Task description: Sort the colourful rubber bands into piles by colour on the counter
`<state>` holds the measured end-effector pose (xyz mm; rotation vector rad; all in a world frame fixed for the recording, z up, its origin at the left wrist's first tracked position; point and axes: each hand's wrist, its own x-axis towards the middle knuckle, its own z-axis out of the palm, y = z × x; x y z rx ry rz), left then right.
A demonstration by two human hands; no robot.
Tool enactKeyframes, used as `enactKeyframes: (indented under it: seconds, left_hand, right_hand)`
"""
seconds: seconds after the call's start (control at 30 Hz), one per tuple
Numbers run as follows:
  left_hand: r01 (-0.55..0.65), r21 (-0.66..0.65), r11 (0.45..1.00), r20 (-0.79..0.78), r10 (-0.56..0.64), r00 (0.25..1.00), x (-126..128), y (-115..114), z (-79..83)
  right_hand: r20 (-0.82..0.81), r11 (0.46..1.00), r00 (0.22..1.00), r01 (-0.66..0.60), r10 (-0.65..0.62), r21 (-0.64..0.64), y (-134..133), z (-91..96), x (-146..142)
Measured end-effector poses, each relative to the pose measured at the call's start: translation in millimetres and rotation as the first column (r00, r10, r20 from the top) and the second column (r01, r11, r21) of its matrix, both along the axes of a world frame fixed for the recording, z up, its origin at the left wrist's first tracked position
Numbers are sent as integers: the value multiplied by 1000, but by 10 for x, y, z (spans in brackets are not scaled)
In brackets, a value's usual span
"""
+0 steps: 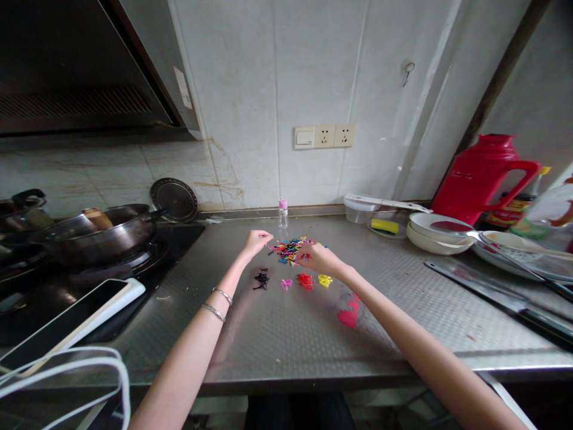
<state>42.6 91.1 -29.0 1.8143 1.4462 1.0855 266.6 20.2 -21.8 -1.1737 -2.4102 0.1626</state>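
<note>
A mixed pile of small coloured elastic bands (pixel 290 248) lies on the steel counter between my hands. My left hand (pixel 257 242) is at the pile's left edge, its fingertips pinched together; anything between them is too small to name. Over the right side of the pile is my right hand (pixel 321 260), fingers curled down among the bands, their tips partly hidden. Nearer me sit separate little heaps: black bands (pixel 261 279), pink bands (pixel 286 284), red bands (pixel 305 281) and yellow bands (pixel 325 280). A clear bag with a pink print (pixel 349 312) lies under my right forearm.
Behind the pile stands a small clear bottle with a pink cap (pixel 283 214). A pan (pixel 102 233) is on the stove at left, near a phone (pixel 71 322). Bowls (pixel 436 236), a red thermos (pixel 486 179) and a knife (pixel 483 295) are at right.
</note>
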Motion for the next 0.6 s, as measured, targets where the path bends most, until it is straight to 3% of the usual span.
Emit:
enactKeyframes:
  seconds: [0.13,0.3,0.5,0.6]
  left_hand:
    - [0,0,1000,14,0,1000,-11,2,-9]
    - [18,-26,1000,28,-17,999,0,-18,4]
    - [34,-129,991,20,-31,999,-5,-53,23]
    - [75,-126,989,-83,-86,993,-35,-18,-31]
  right_hand:
    - [95,992,987,-129,129,-9,-124,8,-437]
    - [243,989,958,-144,150,-42,-145,-94,-771]
    - [286,990,947,-133,142,-51,-127,-113,-812]
    - [234,991,963,-132,132,-19,-98,-70,-669]
